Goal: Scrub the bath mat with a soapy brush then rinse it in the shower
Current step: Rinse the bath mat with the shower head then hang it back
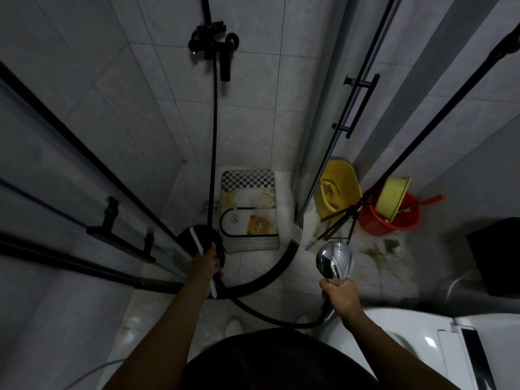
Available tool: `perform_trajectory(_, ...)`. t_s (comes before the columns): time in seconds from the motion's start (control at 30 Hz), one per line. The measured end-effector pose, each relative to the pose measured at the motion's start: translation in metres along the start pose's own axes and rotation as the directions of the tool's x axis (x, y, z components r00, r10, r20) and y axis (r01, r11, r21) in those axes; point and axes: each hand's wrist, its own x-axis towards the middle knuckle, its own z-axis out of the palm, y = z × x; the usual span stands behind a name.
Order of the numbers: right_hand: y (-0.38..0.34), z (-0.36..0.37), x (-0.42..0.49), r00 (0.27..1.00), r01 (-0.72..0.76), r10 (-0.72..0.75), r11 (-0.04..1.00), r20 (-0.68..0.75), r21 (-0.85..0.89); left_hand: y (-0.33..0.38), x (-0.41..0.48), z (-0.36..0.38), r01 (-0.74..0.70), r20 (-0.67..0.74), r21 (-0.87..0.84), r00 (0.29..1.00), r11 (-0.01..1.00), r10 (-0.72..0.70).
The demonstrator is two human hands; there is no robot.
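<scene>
One bath mat (249, 209) lies flat on the shower floor, in the corner under the black mixer tap (213, 47). Its print has a checker band, a brown bear and a small round mark on a white oval, too small to read. White foam (285, 192) sits along its right edge.

Left hand (206, 263) is curled round the white handle of one brush (195, 239); can't make out the bristle end. Right hand (342, 294) is wrapped round the grip of one chrome shower head (334, 260), which is spraying toward the mat's near right corner. One black hose (264, 277) loops across the floor.

Outside the glass there are two buckets, one yellow (337, 190) and one red (391, 218), with a yellow-green basin (392, 197) in the red one. There are two black door handles (361, 105).
</scene>
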Motion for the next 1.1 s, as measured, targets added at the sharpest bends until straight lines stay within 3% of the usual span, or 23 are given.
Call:
perform_trajectory(0.3,-0.004,0.006,-0.001,0.997,-0.026,0.032,0.996,0.072,-0.081,0.001,0.002,-0.003,0.023,0.066,0.042,0.998,0.999,-0.026)
perform_trajectory(0.73,0.005,0.019,-0.002,0.995,-0.037,0.048,0.992,0.090,-0.125,-0.004,0.014,-0.015,0.043,0.023,0.022,0.999,0.999,-0.044)
perform_trajectory(1.1,-0.018,0.030,0.005,0.996,-0.020,0.017,0.999,-0.090,-0.030,-0.002,0.037,-0.012,0.151,0.060,0.007,0.987,0.988,-0.151)
